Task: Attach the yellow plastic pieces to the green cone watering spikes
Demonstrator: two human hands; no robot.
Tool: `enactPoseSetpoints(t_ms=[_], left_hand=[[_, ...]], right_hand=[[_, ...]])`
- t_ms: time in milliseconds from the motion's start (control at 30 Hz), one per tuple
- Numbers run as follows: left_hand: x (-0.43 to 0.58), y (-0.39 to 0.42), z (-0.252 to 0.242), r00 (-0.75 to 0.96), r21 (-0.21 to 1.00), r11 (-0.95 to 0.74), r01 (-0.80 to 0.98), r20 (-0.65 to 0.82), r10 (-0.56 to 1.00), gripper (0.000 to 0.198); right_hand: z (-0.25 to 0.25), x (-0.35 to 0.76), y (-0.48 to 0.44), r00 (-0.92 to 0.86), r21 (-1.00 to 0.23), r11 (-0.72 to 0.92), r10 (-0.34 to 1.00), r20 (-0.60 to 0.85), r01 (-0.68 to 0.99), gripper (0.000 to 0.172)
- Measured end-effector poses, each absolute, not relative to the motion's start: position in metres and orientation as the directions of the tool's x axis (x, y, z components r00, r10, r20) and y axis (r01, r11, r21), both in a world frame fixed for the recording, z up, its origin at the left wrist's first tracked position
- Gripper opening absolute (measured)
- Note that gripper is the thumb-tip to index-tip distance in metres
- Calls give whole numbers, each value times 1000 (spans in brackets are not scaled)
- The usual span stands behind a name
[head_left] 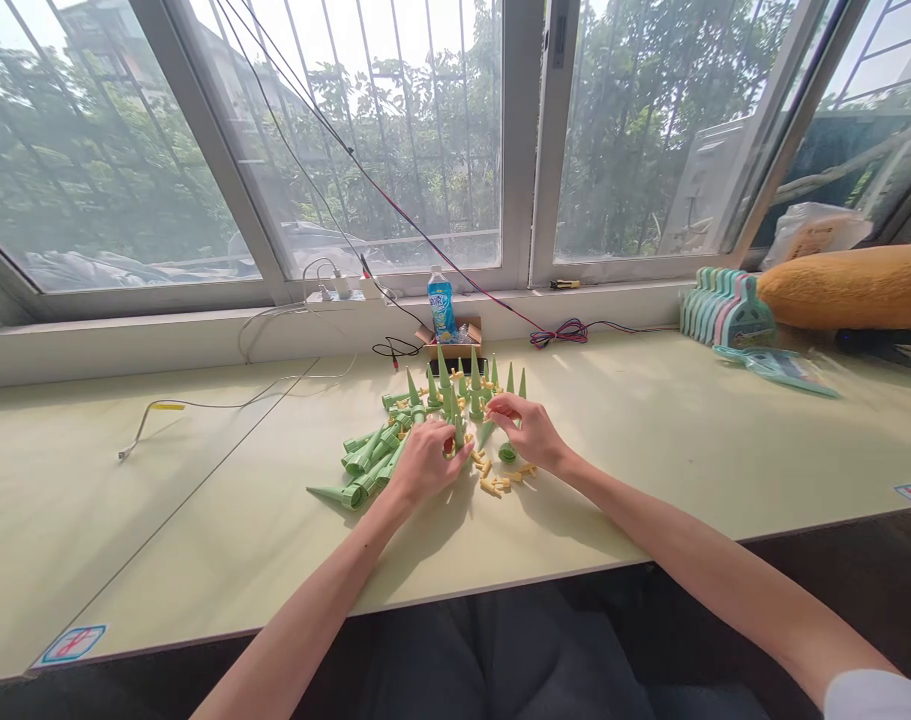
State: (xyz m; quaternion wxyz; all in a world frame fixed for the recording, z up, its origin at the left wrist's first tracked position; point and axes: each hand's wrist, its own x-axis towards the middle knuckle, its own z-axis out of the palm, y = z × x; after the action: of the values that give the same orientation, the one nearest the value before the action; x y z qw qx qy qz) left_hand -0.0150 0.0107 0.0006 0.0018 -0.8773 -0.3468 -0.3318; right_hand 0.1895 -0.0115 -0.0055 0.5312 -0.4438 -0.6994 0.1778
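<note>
My left hand has its thumb and fingers closed around an upright green plastic spike. To its right, my right hand is pinched at the fingertips; whatever is between them is too small to make out. Just below those fingertips another green spike leans at a slant. Left of my left hand, several green spikes lie in a heap, while more green spikes stand point up behind both hands. Small yellow plastic pieces are scattered in front, beside a round green cap.
A blue-labelled bottle stands by a small cardboard box at the back. Coiled cable lies along the sill, and a white cord crosses the table's left. At right are pastel plastic pieces and an orange plush roll.
</note>
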Motion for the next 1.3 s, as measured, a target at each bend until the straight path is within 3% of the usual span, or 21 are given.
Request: enactPoseSetpoints(t_ms=[167,433,667,900,1300], left_hand=[[-16,11,0,549,251,-766,591,570,611,32],[-14,10,1,568,275,-752,598,517,641,28],[-14,8,3,523,353,-758,548,563,640,20],[-14,9,4,463,438,-736,516,580,670,19],[-13,7,5,479,447,-750,487,582,658,12]], right_hand=[[-11,188,-10,-32,-738,519,826,562,431,13],[-28,183,1,-72,-827,516,855,514,222,18],[-25,181,2,-56,-859,499,867,496,113,21],[-18,184,-4,-42,-810,561,826,563,171,15],[-17,184,-7,-106,-777,596,802,588,201,13]])
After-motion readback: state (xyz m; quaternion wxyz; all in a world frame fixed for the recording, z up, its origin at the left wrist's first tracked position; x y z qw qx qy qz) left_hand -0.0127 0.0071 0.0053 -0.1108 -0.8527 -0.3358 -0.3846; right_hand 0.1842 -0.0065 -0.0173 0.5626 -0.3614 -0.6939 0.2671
